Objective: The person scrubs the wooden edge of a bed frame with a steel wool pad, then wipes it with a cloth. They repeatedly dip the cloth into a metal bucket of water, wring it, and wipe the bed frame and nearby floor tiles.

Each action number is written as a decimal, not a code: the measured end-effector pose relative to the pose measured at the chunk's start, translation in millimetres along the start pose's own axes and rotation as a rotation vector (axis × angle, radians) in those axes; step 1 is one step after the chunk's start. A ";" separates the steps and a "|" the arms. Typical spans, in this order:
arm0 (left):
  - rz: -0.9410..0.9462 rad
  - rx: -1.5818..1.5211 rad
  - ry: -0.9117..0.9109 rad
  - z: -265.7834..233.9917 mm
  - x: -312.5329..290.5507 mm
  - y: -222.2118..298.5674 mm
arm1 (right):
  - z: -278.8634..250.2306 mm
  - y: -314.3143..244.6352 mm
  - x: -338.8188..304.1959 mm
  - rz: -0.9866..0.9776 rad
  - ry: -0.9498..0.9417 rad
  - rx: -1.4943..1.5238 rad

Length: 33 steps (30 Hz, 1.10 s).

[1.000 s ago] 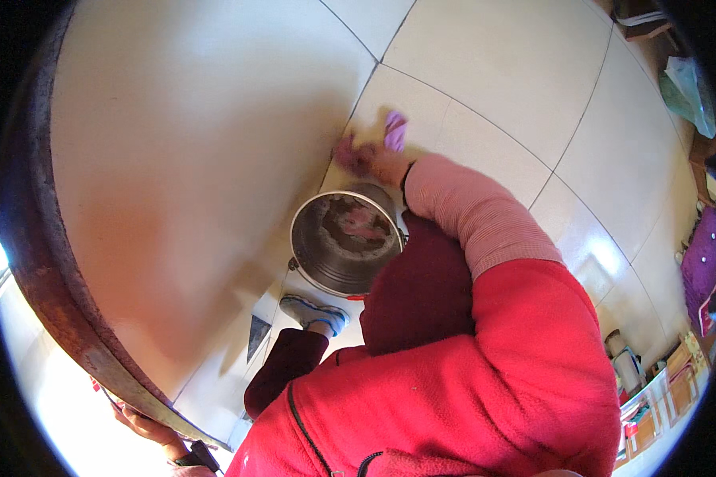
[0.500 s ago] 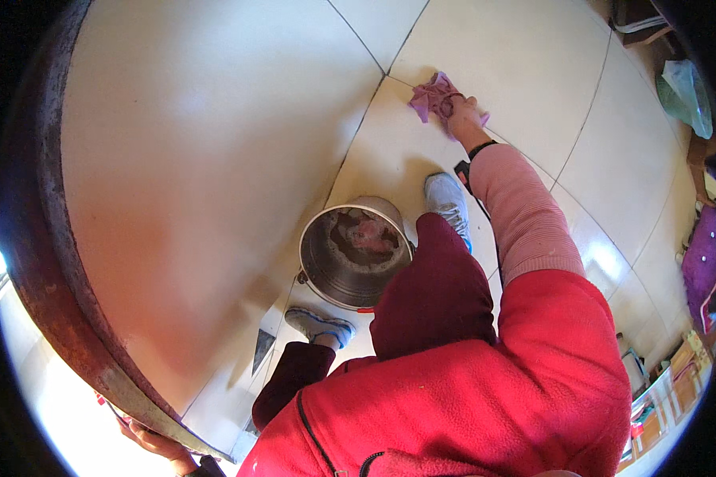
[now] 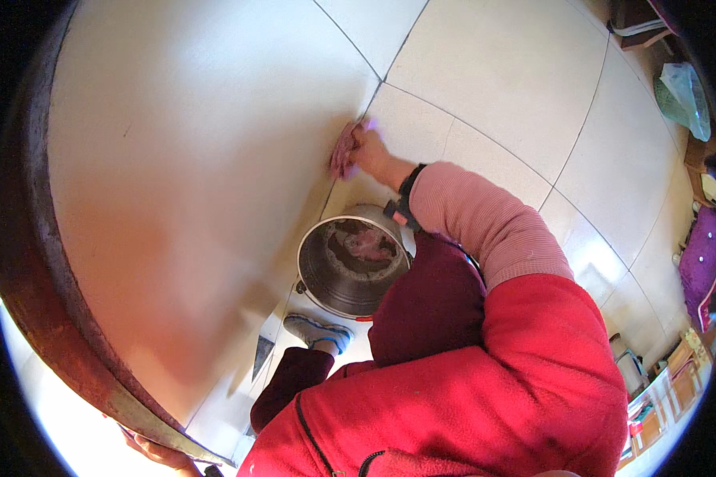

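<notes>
My right hand (image 3: pixel 370 157) is closed on a bunched purple-pink cloth (image 3: pixel 344 151) and holds it against the line where the glossy tiled surface on the left meets the floor tiles. Just below that hand stands a metal bucket (image 3: pixel 304 266), tilted in view, with greyish, foamy water and a pinkish cloth (image 3: pixel 370 245) in it. At the lower left, my left hand (image 3: pixel 157 451) lies by the brown, worn ledge (image 3: pixel 64 294), fingers partly hidden but seemingly stretched out, with nothing visible in them.
My shoe (image 3: pixel 318 330) is beside the bucket, and my bent knee (image 3: pixel 426 310) is close to its right side. Along the right edge are a green clear plastic bag (image 3: pixel 684 99), a purple fabric item (image 3: pixel 700 258) and wooden furniture legs. Large beige tiles (image 3: pixel 501 87) spread ahead.
My right hand has swept the cloth left and nearer, from the floor tiles to the joint by the tiled surface. My right forearm now covers the farther shoe. The bucket stays put.
</notes>
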<state>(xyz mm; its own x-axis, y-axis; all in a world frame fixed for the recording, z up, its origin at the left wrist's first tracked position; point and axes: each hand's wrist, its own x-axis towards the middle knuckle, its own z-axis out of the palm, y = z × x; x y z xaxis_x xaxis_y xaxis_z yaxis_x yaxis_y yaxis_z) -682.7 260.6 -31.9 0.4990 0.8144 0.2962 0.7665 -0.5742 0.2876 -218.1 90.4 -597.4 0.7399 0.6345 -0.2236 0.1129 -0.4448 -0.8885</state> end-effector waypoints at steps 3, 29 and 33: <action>-0.044 0.020 0.029 -0.9 -0.4 2.5 | 0.4 -6.4 7.7 0.159 0.153 0.010; 0.041 0.040 0.125 6.9 16.1 -19.2 | -137.4 -70.3 -46.6 -0.091 -0.608 -0.414; 0.179 0.116 0.184 -0.4 5.8 -25.6 | -197.7 -202.1 -94.8 -0.054 -0.672 -0.202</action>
<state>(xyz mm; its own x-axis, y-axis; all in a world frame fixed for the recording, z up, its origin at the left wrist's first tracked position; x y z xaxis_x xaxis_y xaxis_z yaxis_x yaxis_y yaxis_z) -699.7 280.0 -37.2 0.5568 0.6658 0.4967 0.7194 -0.6854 0.1123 -179.9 -4.8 -317.5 0.1672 0.8832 -0.4381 0.3068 -0.4689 -0.8282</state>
